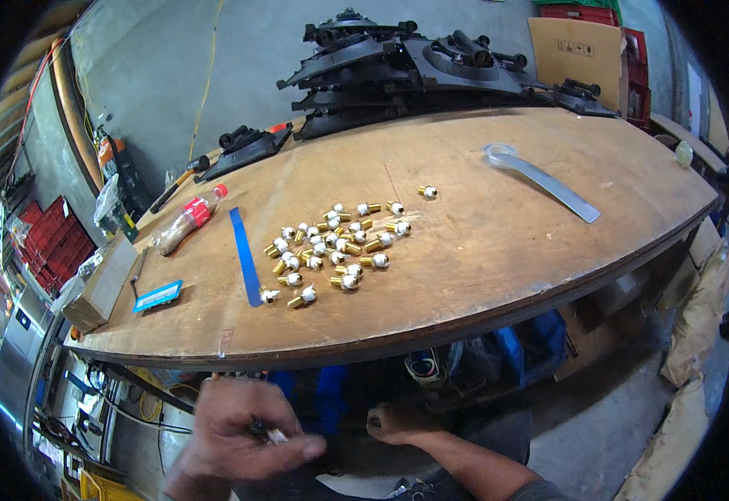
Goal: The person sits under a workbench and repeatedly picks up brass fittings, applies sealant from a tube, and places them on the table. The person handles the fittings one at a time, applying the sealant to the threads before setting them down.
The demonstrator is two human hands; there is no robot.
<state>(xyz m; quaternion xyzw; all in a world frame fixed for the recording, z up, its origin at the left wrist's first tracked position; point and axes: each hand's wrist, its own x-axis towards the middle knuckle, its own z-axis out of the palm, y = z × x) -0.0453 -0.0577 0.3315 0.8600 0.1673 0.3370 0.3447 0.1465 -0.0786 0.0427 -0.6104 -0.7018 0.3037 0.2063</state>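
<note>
white-wrapped brass fittings (pixel 374 261) on bench (pixel 465 275) look done, left hand (pixel 243 426) fingers pinch a small white piece (pixel 276 436), likely unfinished, right hand (pixel 399 423) fingers curled, can't tell if holding, remainder unclear.

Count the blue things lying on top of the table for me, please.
2: a long strip left of the scattered brass fittings, and a smaller flat piece farther left, near the box. Others may be hidden.

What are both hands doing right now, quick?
Left hand: closed around a small whitish piece, mostly hidden.
Right hand: curled closed; whether it holds anything cannot be told.
</note>
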